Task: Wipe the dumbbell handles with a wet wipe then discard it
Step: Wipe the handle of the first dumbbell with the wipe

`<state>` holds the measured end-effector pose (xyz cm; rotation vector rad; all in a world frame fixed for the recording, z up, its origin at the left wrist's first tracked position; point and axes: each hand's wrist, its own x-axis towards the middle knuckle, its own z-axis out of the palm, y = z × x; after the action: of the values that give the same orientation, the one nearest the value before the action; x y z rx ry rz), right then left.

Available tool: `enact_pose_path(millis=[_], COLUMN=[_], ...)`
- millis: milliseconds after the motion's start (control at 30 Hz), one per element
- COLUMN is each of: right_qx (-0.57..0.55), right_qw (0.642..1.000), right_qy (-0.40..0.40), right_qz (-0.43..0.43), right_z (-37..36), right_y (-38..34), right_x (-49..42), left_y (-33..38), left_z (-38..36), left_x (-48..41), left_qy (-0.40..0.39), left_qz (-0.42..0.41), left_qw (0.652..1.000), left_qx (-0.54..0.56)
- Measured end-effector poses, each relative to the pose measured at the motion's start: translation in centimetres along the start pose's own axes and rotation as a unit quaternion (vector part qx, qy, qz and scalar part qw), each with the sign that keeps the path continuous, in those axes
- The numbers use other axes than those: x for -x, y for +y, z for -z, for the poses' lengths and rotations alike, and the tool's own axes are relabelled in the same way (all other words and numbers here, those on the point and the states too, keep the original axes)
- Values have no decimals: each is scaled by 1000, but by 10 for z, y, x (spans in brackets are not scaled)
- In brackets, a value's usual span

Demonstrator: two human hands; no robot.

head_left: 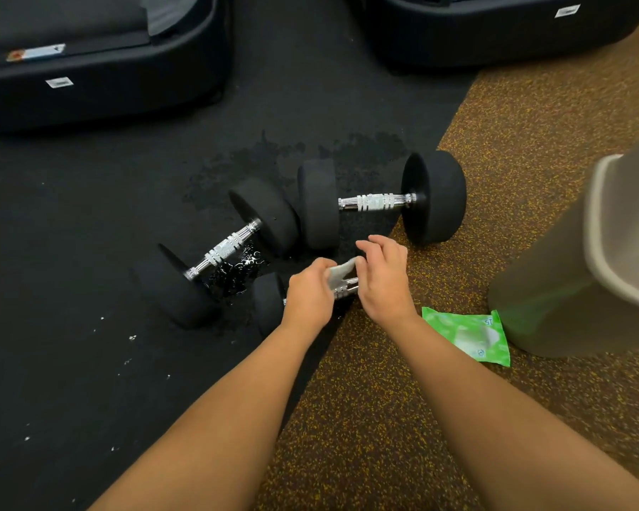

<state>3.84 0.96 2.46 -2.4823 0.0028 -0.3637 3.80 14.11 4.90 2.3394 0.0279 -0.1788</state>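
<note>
the left hand (pixel 310 289) pinches a white wet wipe (pixel 342 271) against the chrome handle (pixel 348 288) of the nearest dumbbell (pixel 268 302). the right hand (pixel 384 278) is just beside the wipe with its fingers loosely bent; whether it touches the wipe i cannot tell. two more dumbbells (pixel 229 248) (pixel 377 201) lie beyond on the black mat (pixel 89 252). a green wipe pack (pixel 469 335) lies beside a bin (pixel 587 274).

White wipe (pixel 342 271) in the grip (pixel 310 289) looks soft, fibrous, on a bright knurled chrome handle (pixel 346 289). Beyond the grip, dumbbell heads (pixel 436 197): matt black rubber. Left of it, wet black mat (pixel 237 278) glistens; right, glossy green plastic pack (pixel 469 335) on grainy speckled floor (pixel 384 418).
</note>
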Motion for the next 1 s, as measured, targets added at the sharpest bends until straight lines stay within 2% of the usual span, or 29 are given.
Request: enact_pose_path(millis=[100, 300, 500, 667, 867, 1000], right_qx=[0, -76, -185, -218, -240, -263], right_qw=[1000, 993, 966, 955, 948, 940], right_qy=[22, -92, -180, -199, -182, -165], right_qz=[7, -9, -9, -11, -106, -138], right_z=[-3, -6, -2, 2, -6, -7], right_y=[-8, -25, -45, -56, -62, -62], right_x=[-1, 1, 8, 11, 7, 2], left_y=[-3, 2, 7, 13, 14, 4], left_z=[2, 8, 14, 26, 35, 38], left_x=[-2, -6, -7, 0, 1, 3], left_qy=[29, 67, 66, 35, 9, -2], left_qz=[22, 96, 142, 151, 149, 119], left_qw=[999, 986, 954, 915, 914, 943], left_qx=[21, 115, 256, 371, 376, 311])
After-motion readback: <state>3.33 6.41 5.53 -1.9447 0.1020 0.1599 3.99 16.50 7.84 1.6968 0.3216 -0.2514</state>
